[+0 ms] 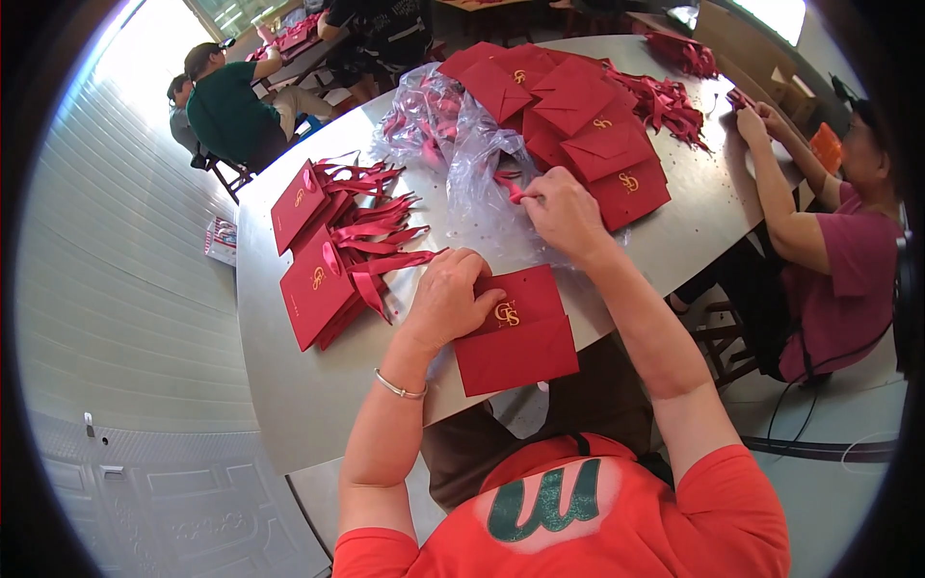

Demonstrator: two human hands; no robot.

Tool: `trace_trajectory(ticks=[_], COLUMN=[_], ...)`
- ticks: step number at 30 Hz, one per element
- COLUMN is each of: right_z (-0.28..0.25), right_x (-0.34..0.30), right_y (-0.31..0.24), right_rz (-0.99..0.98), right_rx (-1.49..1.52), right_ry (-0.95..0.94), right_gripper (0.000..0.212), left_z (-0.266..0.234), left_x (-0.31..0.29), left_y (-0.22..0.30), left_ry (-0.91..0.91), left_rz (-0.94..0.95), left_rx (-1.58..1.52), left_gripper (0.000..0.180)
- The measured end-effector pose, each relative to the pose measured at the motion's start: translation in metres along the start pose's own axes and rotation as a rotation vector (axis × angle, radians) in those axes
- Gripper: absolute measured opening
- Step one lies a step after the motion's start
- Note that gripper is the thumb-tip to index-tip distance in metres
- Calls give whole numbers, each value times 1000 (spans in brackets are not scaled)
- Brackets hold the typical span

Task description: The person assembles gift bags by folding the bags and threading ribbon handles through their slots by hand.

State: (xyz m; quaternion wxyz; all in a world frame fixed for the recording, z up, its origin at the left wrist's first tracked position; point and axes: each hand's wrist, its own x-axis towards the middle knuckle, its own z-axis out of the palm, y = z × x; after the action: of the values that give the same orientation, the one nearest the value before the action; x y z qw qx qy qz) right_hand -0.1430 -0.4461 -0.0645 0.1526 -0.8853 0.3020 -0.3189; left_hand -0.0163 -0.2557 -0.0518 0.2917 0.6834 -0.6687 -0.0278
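Observation:
A flat red paper gift bag (515, 352) with a gold emblem lies at the table's near edge, its lower part folded up. My left hand (449, 297) grips its left side, thumb on top beside the emblem and fingers curled. Farther forward, my right hand (567, 214) pinches a red ribbon (511, 187) at the edge of a clear plastic bag (477, 159) that holds more ribbons. To the left lie stacked red bags (318, 279) with ribbon handles (381, 217) trailing right. Beyond my right hand, red bags without visible ribbons (583, 106) are heaped.
The metal-topped table (279, 385) curves around me. At its right side sits a person in a pink shirt (853, 250), hands near the edge. Loose ribbons (670, 108) and another red pile (682, 53) lie toward the far right. More people (236, 106) sit at another table behind.

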Motion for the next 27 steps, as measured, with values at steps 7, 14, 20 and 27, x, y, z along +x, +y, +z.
trace_trajectory(ticks=[7,14,20,27], right_z=[-67,-59,-66,-65], right_x=[-38,-78,-100,-102], right_y=[-10,-8,-3,-4], right_rz=[420,448,78,-435], right_rx=[917,937,265,-155], right_ry=[-179,-31,28,101], right_gripper=[13,25,42,33], left_z=[-1,-4,-4,-3], left_x=[-5,-3,-3,-3], left_y=[-4,-5,-2,0], left_ry=[-36,-90,-65,-80], left_rz=[-79,-101,-73,-65], left_rx=[-50,-73,-79,-67], left_gripper=[29,28,29,26])
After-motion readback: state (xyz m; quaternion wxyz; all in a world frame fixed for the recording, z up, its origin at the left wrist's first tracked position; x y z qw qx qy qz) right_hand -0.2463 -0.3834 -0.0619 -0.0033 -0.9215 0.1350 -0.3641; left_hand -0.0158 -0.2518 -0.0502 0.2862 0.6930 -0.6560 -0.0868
